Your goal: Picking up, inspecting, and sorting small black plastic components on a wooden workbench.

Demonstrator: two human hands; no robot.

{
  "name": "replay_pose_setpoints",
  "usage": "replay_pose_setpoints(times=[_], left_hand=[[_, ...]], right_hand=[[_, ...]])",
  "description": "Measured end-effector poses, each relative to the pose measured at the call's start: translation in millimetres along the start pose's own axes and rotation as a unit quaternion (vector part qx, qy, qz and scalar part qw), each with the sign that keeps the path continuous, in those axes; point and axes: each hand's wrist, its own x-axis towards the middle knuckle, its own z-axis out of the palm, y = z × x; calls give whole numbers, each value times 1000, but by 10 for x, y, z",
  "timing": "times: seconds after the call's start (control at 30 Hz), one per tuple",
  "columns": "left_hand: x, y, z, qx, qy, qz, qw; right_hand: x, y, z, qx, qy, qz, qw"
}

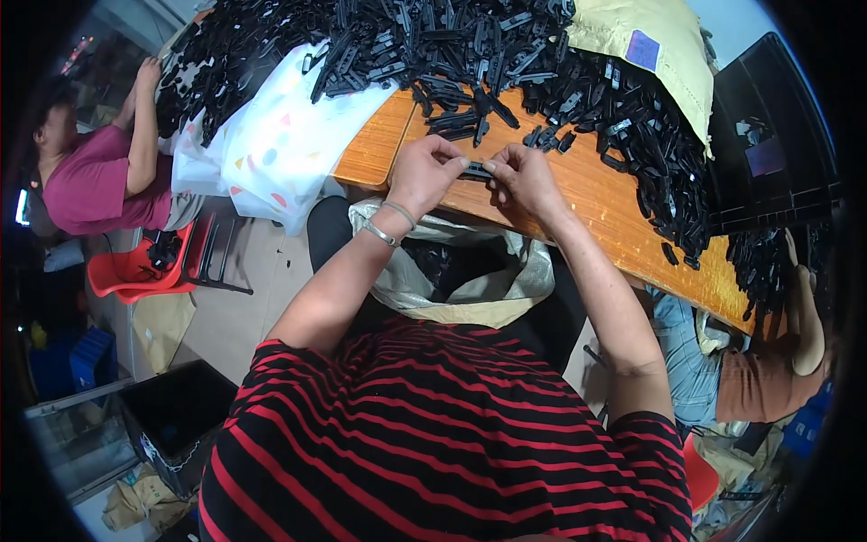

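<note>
A small, narrow black plastic part (476, 170) is held level between my two hands, over the near edge of the wooden table (578, 194). My left hand (428, 174) pinches its left end between thumb and fingers. At the other end, my right hand (524, 178) grips it the same way, fingers curled. Just beyond my hands lie loose black parts (456, 122) of similar long shape, spilling from a big heap (424, 45). An open woven sack (479, 312) sits below in my lap, with dark contents that I cannot make out.
White patterned plastic sheeting (271, 144) hangs off the table's left side. A yellowish sack (623, 45) lies on the heap at the right, near a black panel (768, 135). One person (108, 176) works at left by a red chair (144, 271), another (768, 384) at right. A black bin (176, 411) stands lower left.
</note>
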Motion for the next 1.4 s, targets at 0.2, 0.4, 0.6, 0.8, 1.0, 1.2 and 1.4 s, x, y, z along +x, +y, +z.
replay_pose_setpoints(times=[0.2, 0.4, 0.6, 0.8, 1.0, 1.2, 1.4], left_hand=[[7, 54, 17, 73, 11, 8, 997], [44, -2, 0, 166, -7, 27, 986], [-205, 130, -242, 105, -166, 21, 980], [115, 163, -119, 305, 105, 236, 917], [224, 102, -6, 350, 87, 247, 899], [275, 72, -66, 335, 73, 249, 906], [187, 72, -209, 344, 66, 201, 915]], right_hand=[[117, 107, -38, -189, 38, -69, 979], [106, 182, -19, -253, 69, -75, 962], [-415, 38, -121, -213, -47, -3, 976], [-82, -7, -521, -413, 215, -215, 859], [25, -83, -429, -475, 244, -132, 835], [66, 50, -605, -439, 242, -112, 858], [-34, 4, -630, -466, 225, -121, 847]])
